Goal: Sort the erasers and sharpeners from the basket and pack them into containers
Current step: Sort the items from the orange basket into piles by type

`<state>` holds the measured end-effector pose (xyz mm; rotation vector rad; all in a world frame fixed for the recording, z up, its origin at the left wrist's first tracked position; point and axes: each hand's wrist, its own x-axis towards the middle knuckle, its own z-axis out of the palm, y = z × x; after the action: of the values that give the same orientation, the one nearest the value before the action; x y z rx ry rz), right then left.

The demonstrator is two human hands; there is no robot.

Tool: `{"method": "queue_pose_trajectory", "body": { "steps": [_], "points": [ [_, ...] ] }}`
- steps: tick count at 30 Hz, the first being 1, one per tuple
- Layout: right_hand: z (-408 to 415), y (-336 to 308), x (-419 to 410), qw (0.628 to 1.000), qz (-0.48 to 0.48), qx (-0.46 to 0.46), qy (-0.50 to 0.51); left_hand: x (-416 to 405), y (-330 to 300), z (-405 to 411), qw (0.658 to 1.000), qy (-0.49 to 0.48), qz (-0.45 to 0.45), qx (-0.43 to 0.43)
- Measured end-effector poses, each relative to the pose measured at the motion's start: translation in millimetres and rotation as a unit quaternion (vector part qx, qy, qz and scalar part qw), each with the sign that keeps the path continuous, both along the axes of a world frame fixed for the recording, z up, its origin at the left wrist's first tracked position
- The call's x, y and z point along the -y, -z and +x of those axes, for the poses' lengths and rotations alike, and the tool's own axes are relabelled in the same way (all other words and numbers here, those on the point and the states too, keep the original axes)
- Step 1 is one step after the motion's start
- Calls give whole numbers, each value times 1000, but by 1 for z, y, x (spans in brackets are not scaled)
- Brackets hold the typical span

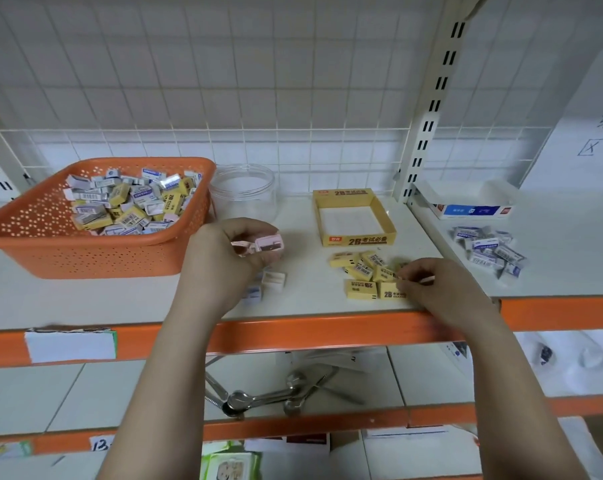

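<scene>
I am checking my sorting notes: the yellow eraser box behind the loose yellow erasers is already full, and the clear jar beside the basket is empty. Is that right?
Not quite. The head view shows the yellow eraser box is empty too; its white bottom is bare. The loose yellow erasers lie before it, and the clear jar beside the basket is empty.

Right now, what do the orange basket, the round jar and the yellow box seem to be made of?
The basket looks like moulded plastic: matte orange walls full of small punched holes. The jar is see-through with a faint shine, probably clear plastic, though glass is possible. The box looks like thin printed cardboard, with flat folded walls.
</scene>
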<state>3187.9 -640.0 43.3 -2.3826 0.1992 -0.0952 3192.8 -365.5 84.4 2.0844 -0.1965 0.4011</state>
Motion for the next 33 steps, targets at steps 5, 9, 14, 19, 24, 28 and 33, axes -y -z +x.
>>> {"method": "queue_pose_trajectory", "body": {
  "steps": [5,9,14,19,24,28,33],
  "points": [
    [10,-20,-21,995,4,100,-11,-13,15,13,997,-65,40,-10],
    [24,-40,-56,987,17,150,-61,-17,35,26,991,-98,80,-33],
    [44,-52,-95,975,35,190,-112,-20,43,32,989,-100,103,-40],
    [77,-72,-146,967,-5,206,-149,-48,13,13,989,-104,103,26],
    [113,-89,-219,951,-60,215,-212,-110,-22,5,982,-142,68,100],
    [145,-88,-282,942,-131,192,-241,-164,-30,16,981,-149,73,103],
    [195,-76,-337,938,-251,129,-203,-222,-31,36,985,-103,119,70]
  ]
}}
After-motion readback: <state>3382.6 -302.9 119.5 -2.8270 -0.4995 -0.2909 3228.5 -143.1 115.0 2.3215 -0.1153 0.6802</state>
